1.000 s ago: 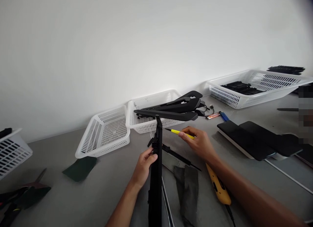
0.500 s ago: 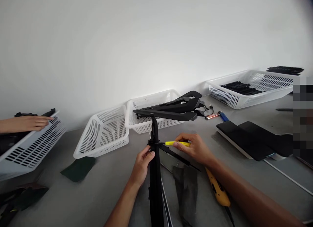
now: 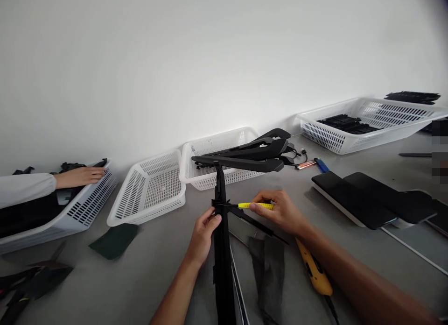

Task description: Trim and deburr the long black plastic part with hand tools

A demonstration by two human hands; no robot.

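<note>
Right grip point(image 3: 283, 212) sideways on yellow tool point(image 3: 259, 206)

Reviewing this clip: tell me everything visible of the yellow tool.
The yellow tool is slim and pen-like: a bright yellow handle, plastic by its look, with small dark marks along it, and a thin dark tip. It is held nearly level in the right hand, the thumb covering part of the handle. The tip points left, at the black strip; whether it touches the strip is unclear.
</note>
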